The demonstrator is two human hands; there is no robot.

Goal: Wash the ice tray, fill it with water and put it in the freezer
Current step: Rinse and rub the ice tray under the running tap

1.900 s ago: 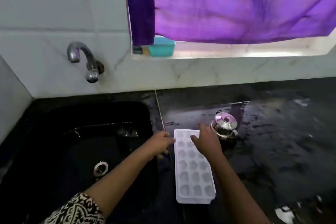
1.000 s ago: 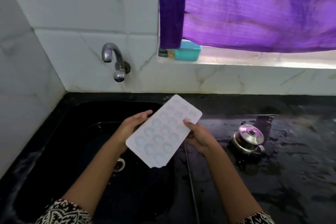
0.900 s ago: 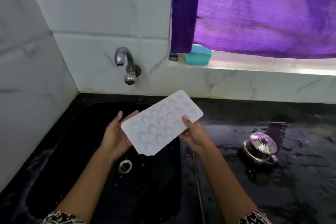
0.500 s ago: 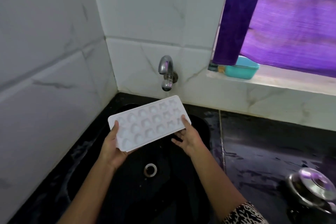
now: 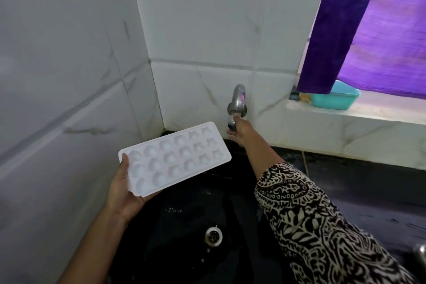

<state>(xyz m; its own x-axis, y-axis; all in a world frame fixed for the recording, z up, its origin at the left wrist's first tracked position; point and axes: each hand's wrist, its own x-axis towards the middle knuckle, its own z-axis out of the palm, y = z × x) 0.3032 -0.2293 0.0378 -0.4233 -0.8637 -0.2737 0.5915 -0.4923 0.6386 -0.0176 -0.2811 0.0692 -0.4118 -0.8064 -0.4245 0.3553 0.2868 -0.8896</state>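
Left hand (image 5: 122, 188) grips the near short end of the white rectangular plastic ice tray (image 5: 174, 158), thumb on the rim, fingers under it; tray held level-ish above the black sink basin (image 5: 184, 226), cavities up, its far end just left of and below the chrome wall tap (image 5: 237, 105). Right hand (image 5: 239, 131) reaches out, fingers closed around the tap's knob under the spout; patterned black-and-white sleeve (image 5: 311, 219) over the sink's right side. Round steel drain (image 5: 214, 235) at the sink bottom, below the tray. Right of the tap: purple curtain (image 5: 368, 25) and teal plastic tub (image 5: 335, 99) on the window ledge. Black bench (image 5: 368, 187) right of the sink.
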